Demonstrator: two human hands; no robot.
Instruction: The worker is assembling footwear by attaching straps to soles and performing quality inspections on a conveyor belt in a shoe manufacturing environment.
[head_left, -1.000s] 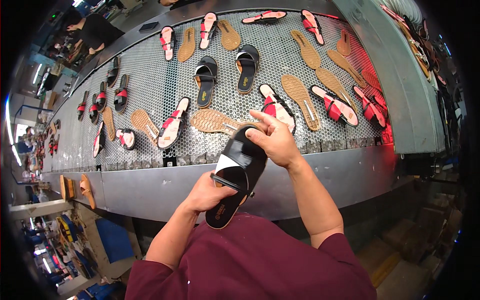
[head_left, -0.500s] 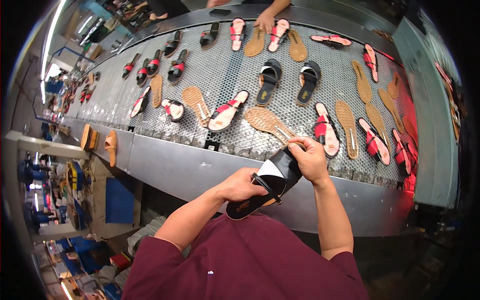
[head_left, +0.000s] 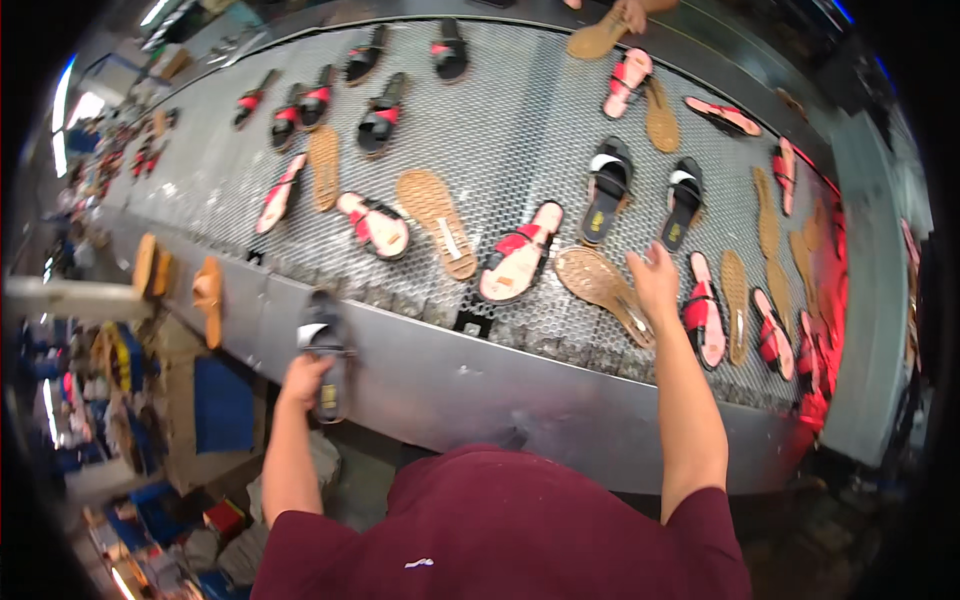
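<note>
A black sandal with a white strap patch [head_left: 325, 345] hangs over the metal ledge at the left, and my left hand [head_left: 304, 380] is closed on its edge near the heel. My right hand [head_left: 652, 283] reaches out over the mesh belt with fingers apart, holding nothing. Just beyond its fingertips lies another black and white sandal [head_left: 683, 203], and a matching one [head_left: 607, 192] rests to its left. Beside the right hand is a tan outsole [head_left: 603, 290]. A red and black sandal with a pink insole [head_left: 703, 312] lies to its right.
The metal mesh belt [head_left: 520, 130] carries several sandals and outsoles. Along its near side runs a steel ledge [head_left: 450, 365], with tan sandals [head_left: 207, 300] at its left end. A grey metal housing [head_left: 868, 280] stands on the right. Across the belt, another person's hand [head_left: 633, 14] holds an outsole [head_left: 597, 35].
The black and white sandal has gone from between both hands to the far left in my left hand. My right hand has let go and stretched over the belt. Across it, the other person has lifted an outsole.
</note>
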